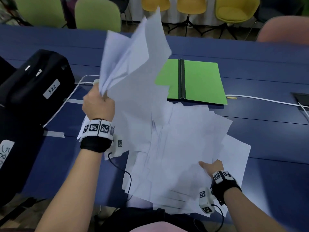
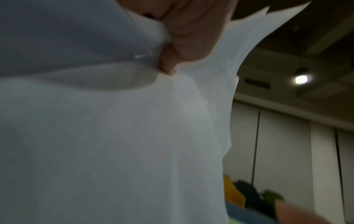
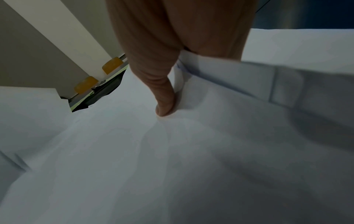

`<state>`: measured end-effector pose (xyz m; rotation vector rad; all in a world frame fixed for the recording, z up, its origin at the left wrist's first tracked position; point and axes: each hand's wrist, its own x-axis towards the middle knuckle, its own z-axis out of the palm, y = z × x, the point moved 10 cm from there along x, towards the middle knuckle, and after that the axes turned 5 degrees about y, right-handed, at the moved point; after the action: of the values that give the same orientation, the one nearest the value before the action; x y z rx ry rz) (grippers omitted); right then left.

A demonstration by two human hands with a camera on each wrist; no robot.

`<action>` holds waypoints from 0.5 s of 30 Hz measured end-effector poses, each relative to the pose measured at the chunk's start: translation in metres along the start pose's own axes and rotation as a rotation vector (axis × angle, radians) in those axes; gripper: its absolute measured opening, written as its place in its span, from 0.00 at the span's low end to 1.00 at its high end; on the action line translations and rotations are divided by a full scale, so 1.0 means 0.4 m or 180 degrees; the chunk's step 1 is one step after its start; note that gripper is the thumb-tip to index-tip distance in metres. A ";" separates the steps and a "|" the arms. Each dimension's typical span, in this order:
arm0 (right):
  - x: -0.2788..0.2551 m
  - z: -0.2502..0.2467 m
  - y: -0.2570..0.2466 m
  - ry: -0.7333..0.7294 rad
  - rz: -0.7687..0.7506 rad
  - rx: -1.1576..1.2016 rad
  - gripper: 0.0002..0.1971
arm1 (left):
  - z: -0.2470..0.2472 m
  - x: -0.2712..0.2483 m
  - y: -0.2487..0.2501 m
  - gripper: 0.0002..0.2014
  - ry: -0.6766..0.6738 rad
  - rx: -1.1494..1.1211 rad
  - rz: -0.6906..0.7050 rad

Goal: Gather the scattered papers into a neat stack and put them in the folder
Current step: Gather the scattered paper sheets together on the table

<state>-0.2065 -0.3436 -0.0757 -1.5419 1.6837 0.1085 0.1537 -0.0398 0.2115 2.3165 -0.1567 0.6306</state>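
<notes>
A loose pile of white papers (image 1: 180,148) covers the blue table (image 1: 267,131) in front of me. My left hand (image 1: 98,102) grips the corner of a raised bunch of sheets (image 1: 133,64), which fan upward above the table; in the left wrist view the fingers (image 2: 187,37) pinch the crumpled paper edge (image 2: 114,121). My right hand (image 1: 210,168) holds several sheets at the pile's near right, thumb on top and fingers hidden underneath; the thumb (image 3: 164,104) presses on the paper (image 3: 172,166). The green folder (image 1: 200,81) lies open and flat beyond the pile.
A black case (image 1: 36,84) with a "522" label stands at the left. White cables (image 1: 267,100) run across the table by the folder. Green, yellow and pink chairs (image 1: 98,15) line the far side. A socket hatch (image 1: 301,99) sits at the right edge.
</notes>
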 end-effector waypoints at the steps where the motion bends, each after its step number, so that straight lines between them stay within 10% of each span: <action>1: 0.002 0.001 0.001 -0.0013 0.0006 0.0005 0.32 | -0.019 0.019 0.001 0.10 0.0189 -0.0305 -0.0108; 7: 0.007 0.002 0.002 -0.0042 0.0011 0.0011 0.33 | 0.036 0.063 -0.048 0.24 0.0302 -0.2067 -0.1411; 15: 0.022 0.009 0.014 -0.0203 0.0042 0.0049 0.30 | 0.286 -0.224 -0.186 0.22 -0.1867 -0.1124 -0.2265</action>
<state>-0.2088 -0.3471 -0.0858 -1.5007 1.6412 0.1497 0.1422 -0.0685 0.0511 1.9527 0.2634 -0.4063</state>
